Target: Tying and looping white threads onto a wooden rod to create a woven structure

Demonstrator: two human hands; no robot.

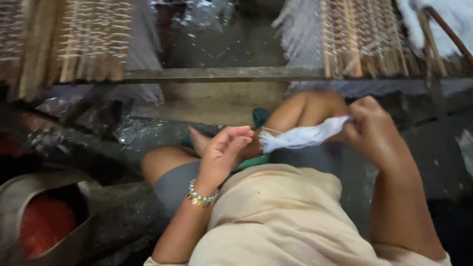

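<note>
- Metal bowl (47, 216), lower left: it holds a red material and rests on the dark, littered floor (197, 44), well apart from both hands.
- Left bundle of bamboo sticks (93, 39), top left: bound with pale cord, it lies behind a horizontal wooden bar (221, 74).
- Left hand (221, 155): open and empty, fingers loosely curled, palm turned inward. A beaded bracelet (201, 196) sits at the wrist. The hand is just beside the frayed end of the tuft and does not touch it.
- White thread tuft (303, 136): held level above the lap, between the two hands.
- Right hand (372, 130): pinches one end of the tuft between thumb and fingers.
- Handling, as a judgement: keep the pinch firm and the strands taut and parallel; support the loose end to prevent splaying.
- Right bundle of bamboo sticks (364, 39), top right: white fibre (453, 19) hangs beside it.
- Room: dim, with a floor-level seat.
</note>
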